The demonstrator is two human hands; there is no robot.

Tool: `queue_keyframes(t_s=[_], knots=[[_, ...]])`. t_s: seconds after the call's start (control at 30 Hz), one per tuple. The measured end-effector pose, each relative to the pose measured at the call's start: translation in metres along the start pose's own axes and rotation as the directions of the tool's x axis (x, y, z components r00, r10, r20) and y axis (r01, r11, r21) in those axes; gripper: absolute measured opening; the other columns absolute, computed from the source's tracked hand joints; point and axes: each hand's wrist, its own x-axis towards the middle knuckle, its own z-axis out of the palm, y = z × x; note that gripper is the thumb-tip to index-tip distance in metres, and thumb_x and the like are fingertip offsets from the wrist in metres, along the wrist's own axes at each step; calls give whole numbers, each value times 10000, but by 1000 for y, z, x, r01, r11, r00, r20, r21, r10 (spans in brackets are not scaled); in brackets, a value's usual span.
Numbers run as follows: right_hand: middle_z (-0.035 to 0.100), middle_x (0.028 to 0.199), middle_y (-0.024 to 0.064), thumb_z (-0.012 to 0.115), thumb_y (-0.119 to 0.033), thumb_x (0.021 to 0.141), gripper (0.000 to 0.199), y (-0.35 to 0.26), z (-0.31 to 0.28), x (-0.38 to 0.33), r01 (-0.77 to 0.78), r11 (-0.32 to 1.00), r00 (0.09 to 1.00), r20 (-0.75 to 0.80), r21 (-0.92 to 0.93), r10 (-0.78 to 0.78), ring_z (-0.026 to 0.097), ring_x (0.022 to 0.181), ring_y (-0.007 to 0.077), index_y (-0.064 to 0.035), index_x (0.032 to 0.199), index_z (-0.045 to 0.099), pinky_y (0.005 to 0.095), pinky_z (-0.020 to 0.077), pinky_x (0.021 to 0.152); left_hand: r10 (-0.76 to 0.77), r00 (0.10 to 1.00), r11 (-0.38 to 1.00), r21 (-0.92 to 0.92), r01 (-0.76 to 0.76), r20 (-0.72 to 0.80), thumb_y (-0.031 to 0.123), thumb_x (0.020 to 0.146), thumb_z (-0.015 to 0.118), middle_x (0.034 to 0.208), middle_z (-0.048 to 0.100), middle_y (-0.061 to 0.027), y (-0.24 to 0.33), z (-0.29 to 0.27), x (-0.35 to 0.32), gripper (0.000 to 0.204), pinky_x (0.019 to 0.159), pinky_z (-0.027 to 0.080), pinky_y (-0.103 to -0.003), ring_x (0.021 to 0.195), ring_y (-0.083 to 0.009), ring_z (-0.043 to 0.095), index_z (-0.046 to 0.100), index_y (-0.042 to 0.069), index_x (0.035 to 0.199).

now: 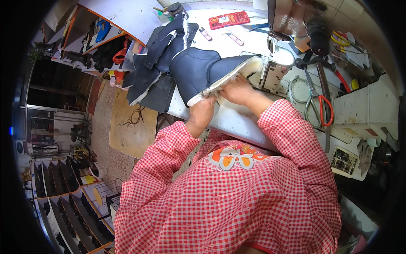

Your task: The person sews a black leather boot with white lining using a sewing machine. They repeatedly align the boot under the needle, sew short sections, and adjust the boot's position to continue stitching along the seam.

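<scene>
A dark boot upper (pixel 195 70) with a cream fleece lining (pixel 249 70) lies over the front of the white worktable. My left hand (pixel 202 111) is closed on its near fleece edge. A little to the right, my right hand (pixel 239 90) grips the same edge, its fingertips partly hidden in the fleece. The far right tip of the piece reaches to the metal head of a sewing machine (pixel 270 70). More dark fleece-lined upper pieces (pixel 146 76) are heaped just to the left, overlapping one another.
Behind the upper lie a red phone-shaped case (pixel 229 20) and two small pink-handled thread snips (pixel 234 38). Right of the machine are orange-handled scissors (pixel 325 111) and a coil of pale thread or wire (pixel 299 89). A wooden board (pixel 133 129) sits lower left, near shoe racks (pixel 67 203).
</scene>
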Motion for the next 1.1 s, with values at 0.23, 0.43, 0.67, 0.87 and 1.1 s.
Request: queue_keyframes(t_s=[0.23,0.43,0.67,0.87,1.1], knots=[[622,1201,138,496,-374,906,399,-1,-16,3,-8,1000,977,215,-9,10,536,1182,309,-96,1153,642,476,293,1085,-152,986,986,-65,156,68,161,895,544,730,645,-171,4,-3,7,102,571,513,-465,660,-362,651,627,119,936],[648,1136,121,503,-369,891,379,-6,-27,1,22,999,978,208,-32,-15,558,1149,288,-99,1098,669,471,289,1087,-118,974,972,-177,153,194,38,812,516,724,622,-203,9,-14,12,125,655,488,-471,717,-380,635,610,39,895],[557,1232,109,637,-297,807,427,4,-25,-13,199,980,980,-23,15,-199,518,1173,298,-51,1155,606,439,349,1061,56,967,983,-184,-9,249,23,846,483,868,627,-265,-1,-12,29,186,733,491,-474,846,-417,628,570,4,1010],[589,938,35,592,-143,731,148,1,0,-25,420,901,842,-324,-108,-431,558,965,217,-103,849,672,360,446,888,202,930,973,-173,-154,307,90,855,482,925,629,-212,-22,11,38,227,799,458,-430,930,-349,593,601,-14,1019],[589,892,10,589,-173,743,99,-6,12,-18,378,912,836,-366,-156,-409,574,897,199,-132,805,654,362,481,779,671,677,439,572,-692,304,190,824,509,900,667,-78,-49,22,44,263,853,399,-353,938,-214,575,720,40,873]])
